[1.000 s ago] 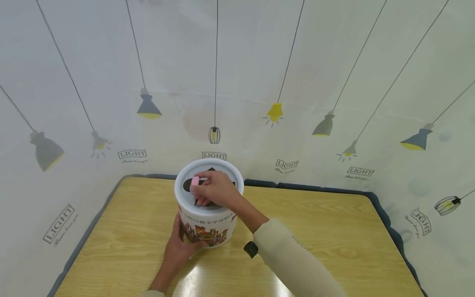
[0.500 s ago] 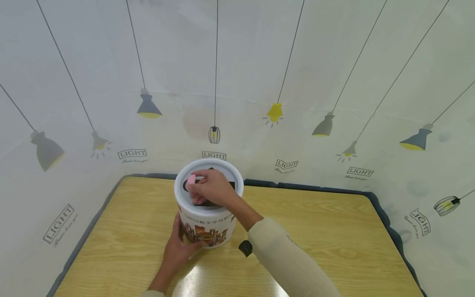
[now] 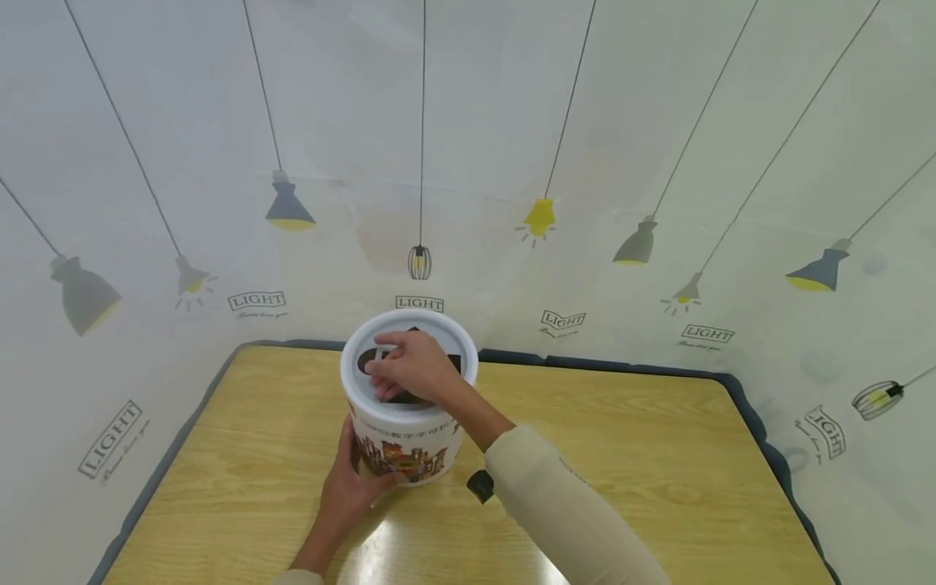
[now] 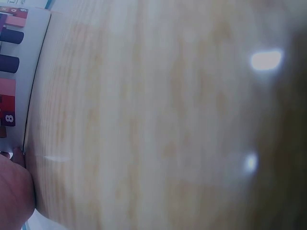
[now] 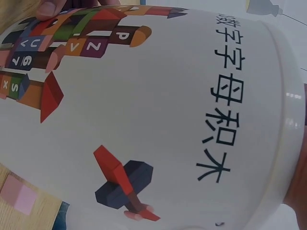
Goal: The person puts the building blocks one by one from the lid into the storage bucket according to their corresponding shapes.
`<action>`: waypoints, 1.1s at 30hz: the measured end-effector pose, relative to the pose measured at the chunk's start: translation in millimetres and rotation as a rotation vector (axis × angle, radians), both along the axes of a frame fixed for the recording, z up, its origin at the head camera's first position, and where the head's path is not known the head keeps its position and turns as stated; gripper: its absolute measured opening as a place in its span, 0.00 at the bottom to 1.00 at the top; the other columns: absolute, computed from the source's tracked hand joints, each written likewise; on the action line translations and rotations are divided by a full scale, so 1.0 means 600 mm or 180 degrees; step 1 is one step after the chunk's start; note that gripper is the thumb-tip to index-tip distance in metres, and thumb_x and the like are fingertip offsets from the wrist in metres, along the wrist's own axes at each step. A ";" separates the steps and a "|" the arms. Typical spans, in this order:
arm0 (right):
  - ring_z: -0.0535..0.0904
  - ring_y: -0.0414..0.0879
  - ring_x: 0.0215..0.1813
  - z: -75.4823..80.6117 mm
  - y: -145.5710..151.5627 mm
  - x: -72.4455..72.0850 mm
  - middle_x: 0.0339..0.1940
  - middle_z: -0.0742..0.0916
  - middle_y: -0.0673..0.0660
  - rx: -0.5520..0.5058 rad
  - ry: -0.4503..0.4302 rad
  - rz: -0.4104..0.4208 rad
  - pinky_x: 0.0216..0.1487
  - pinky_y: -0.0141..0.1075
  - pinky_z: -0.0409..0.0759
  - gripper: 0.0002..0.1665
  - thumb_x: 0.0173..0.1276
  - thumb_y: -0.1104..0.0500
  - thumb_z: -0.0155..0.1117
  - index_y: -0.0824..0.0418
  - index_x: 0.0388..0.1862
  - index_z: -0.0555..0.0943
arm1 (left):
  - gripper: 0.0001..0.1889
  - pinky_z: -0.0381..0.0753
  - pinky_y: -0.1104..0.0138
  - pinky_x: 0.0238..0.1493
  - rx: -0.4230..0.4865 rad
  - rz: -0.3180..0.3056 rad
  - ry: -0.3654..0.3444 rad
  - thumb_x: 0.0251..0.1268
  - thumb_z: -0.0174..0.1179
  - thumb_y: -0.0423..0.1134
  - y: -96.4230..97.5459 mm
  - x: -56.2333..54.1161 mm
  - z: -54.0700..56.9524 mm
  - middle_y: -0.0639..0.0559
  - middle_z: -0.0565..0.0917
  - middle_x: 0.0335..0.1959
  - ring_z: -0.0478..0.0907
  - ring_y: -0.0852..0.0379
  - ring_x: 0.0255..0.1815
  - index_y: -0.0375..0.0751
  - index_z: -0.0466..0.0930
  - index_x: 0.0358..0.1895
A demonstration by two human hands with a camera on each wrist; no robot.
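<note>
A white round bucket (image 3: 398, 418) with printed coloured blocks and letters stands upright on the wooden table. Its white lid (image 3: 358, 398) has dark shaped cut-outs. Low on the bucket's near left side, my left hand (image 3: 353, 491) grips it, thumb across the front. Over the lid, my right hand (image 3: 418, 367) has its index finger stretched out and its thumb apart from it, beside a round hole (image 3: 367, 361). No block shows between finger and thumb. The right wrist view is mostly the bucket's printed wall (image 5: 144, 96), with left-hand fingertips (image 5: 48, 8) at the top.
The wooden table (image 3: 621, 463) spreads out around the bucket, with dark trim (image 3: 592, 365) along its far edge. A pale curtain with printed lamps (image 3: 541, 218) hangs behind. A pink square piece (image 5: 18, 194) lies on the table beside the bucket in the right wrist view.
The pink block held in my right fingertips moved left to the round hole and is now out of sight. Finger and thumb have parted. My left hand stays on the bucket.
</note>
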State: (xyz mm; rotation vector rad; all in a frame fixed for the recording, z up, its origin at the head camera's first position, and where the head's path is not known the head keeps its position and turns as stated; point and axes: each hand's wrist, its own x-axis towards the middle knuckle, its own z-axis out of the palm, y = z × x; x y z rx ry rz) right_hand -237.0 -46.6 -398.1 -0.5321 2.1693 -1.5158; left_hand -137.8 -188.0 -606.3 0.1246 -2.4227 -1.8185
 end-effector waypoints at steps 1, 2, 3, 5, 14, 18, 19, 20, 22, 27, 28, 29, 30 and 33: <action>0.86 0.46 0.25 0.000 0.000 0.000 0.27 0.89 0.54 -0.0009 -0.0003 -0.0001 0.28 0.38 0.89 0.32 0.66 0.60 0.67 0.65 0.67 0.72 | 0.68 0.53 0.59 0.78 -0.0006 0.0001 0.0008 0.38 0.80 0.50 0.000 0.000 0.000 0.53 0.49 0.79 0.49 0.50 0.78 0.75 0.33 0.76; 0.86 0.46 0.25 0.000 0.001 0.001 0.26 0.89 0.55 -0.0019 -0.0008 -0.0003 0.28 0.38 0.89 0.31 0.66 0.60 0.67 0.65 0.67 0.72 | 0.68 0.53 0.59 0.78 -0.0011 -0.0008 0.0004 0.38 0.80 0.51 0.000 0.001 0.000 0.53 0.49 0.79 0.49 0.50 0.78 0.75 0.32 0.76; 0.86 0.46 0.25 -0.001 0.001 0.001 0.26 0.89 0.55 -0.0020 -0.0010 -0.0005 0.28 0.38 0.89 0.31 0.66 0.60 0.67 0.65 0.67 0.73 | 0.68 0.53 0.59 0.78 -0.0025 -0.0006 0.0007 0.38 0.80 0.51 0.000 0.001 0.000 0.52 0.49 0.79 0.49 0.49 0.78 0.75 0.32 0.76; 0.86 0.46 0.24 0.001 0.001 0.002 0.26 0.89 0.55 -0.0023 -0.0009 -0.0003 0.28 0.38 0.89 0.31 0.66 0.61 0.67 0.65 0.67 0.73 | 0.68 0.52 0.59 0.77 -0.0041 0.0006 0.0018 0.38 0.80 0.50 0.000 0.001 0.000 0.51 0.49 0.80 0.49 0.49 0.78 0.75 0.32 0.76; 0.86 0.46 0.24 0.004 0.002 0.004 0.26 0.88 0.54 -0.0013 0.0073 0.0030 0.29 0.38 0.89 0.29 0.66 0.60 0.67 0.65 0.66 0.74 | 0.68 0.52 0.63 0.77 0.0039 -0.0015 0.0014 0.39 0.80 0.48 0.000 0.003 0.001 0.52 0.50 0.79 0.49 0.50 0.78 0.76 0.33 0.76; 0.86 0.46 0.24 0.008 0.006 0.006 0.26 0.88 0.54 -0.0014 0.0164 0.0038 0.28 0.38 0.89 0.29 0.66 0.59 0.66 0.64 0.65 0.74 | 0.67 0.52 0.69 0.76 0.0101 -0.0032 0.0025 0.39 0.80 0.48 0.000 0.001 -0.001 0.56 0.52 0.79 0.50 0.54 0.78 0.78 0.34 0.76; 0.86 0.45 0.24 0.009 0.008 0.006 0.26 0.88 0.54 -0.0017 0.0188 0.0040 0.29 0.39 0.89 0.29 0.67 0.59 0.66 0.64 0.65 0.74 | 0.67 0.53 0.69 0.76 0.0097 -0.0030 0.0035 0.38 0.80 0.48 0.000 0.001 -0.003 0.55 0.52 0.79 0.51 0.53 0.78 0.77 0.34 0.76; 0.85 0.45 0.24 0.010 0.010 0.007 0.26 0.88 0.54 -0.0021 0.0210 0.0037 0.29 0.40 0.89 0.28 0.67 0.59 0.66 0.64 0.65 0.74 | 0.68 0.53 0.69 0.77 0.0086 -0.0027 0.0021 0.38 0.80 0.49 0.000 0.000 -0.004 0.56 0.52 0.78 0.51 0.54 0.78 0.78 0.34 0.76; 0.85 0.45 0.24 0.012 0.015 0.009 0.27 0.88 0.55 -0.0050 0.0231 0.0027 0.30 0.42 0.89 0.28 0.67 0.59 0.65 0.65 0.66 0.74 | 0.68 0.53 0.64 0.77 0.0062 -0.0022 0.0011 0.37 0.80 0.50 0.001 0.000 -0.007 0.56 0.52 0.79 0.51 0.53 0.78 0.78 0.34 0.76; 0.84 0.45 0.23 0.015 0.030 0.011 0.27 0.88 0.57 -0.0039 0.0270 -0.0008 0.29 0.41 0.89 0.28 0.68 0.60 0.64 0.66 0.66 0.74 | 0.68 0.53 0.60 0.77 0.0041 -0.0022 0.0008 0.37 0.80 0.51 0.002 0.001 -0.007 0.54 0.51 0.79 0.51 0.51 0.78 0.77 0.34 0.76; 0.84 0.45 0.23 0.015 0.034 0.012 0.27 0.88 0.57 -0.0017 0.0282 -0.0021 0.29 0.41 0.89 0.28 0.68 0.60 0.64 0.66 0.66 0.74 | 0.68 0.53 0.60 0.77 0.0044 -0.0017 0.0011 0.37 0.80 0.51 0.002 0.002 -0.006 0.54 0.51 0.79 0.51 0.51 0.78 0.77 0.34 0.76; 0.84 0.44 0.23 0.016 0.037 0.012 0.27 0.88 0.57 0.0004 0.0290 -0.0035 0.29 0.41 0.89 0.27 0.68 0.60 0.64 0.66 0.65 0.74 | 0.68 0.53 0.61 0.77 0.0043 -0.0014 0.0014 0.37 0.80 0.50 0.001 0.002 -0.006 0.54 0.51 0.79 0.51 0.52 0.78 0.77 0.34 0.76; 0.84 0.44 0.23 0.017 0.040 0.013 0.27 0.88 0.57 0.0016 0.0307 -0.0042 0.30 0.43 0.89 0.27 0.68 0.60 0.64 0.65 0.65 0.74 | 0.68 0.53 0.61 0.77 0.0050 -0.0009 0.0013 0.37 0.80 0.50 0.001 0.003 -0.005 0.55 0.51 0.79 0.50 0.52 0.78 0.77 0.33 0.76; 0.84 0.45 0.23 0.018 0.049 0.015 0.28 0.88 0.59 -0.0007 0.0301 -0.0067 0.33 0.48 0.89 0.26 0.68 0.60 0.64 0.65 0.64 0.75 | 0.68 0.53 0.61 0.77 0.0036 0.0007 -0.0013 0.37 0.80 0.50 0.001 0.003 -0.003 0.55 0.51 0.79 0.51 0.52 0.78 0.78 0.33 0.76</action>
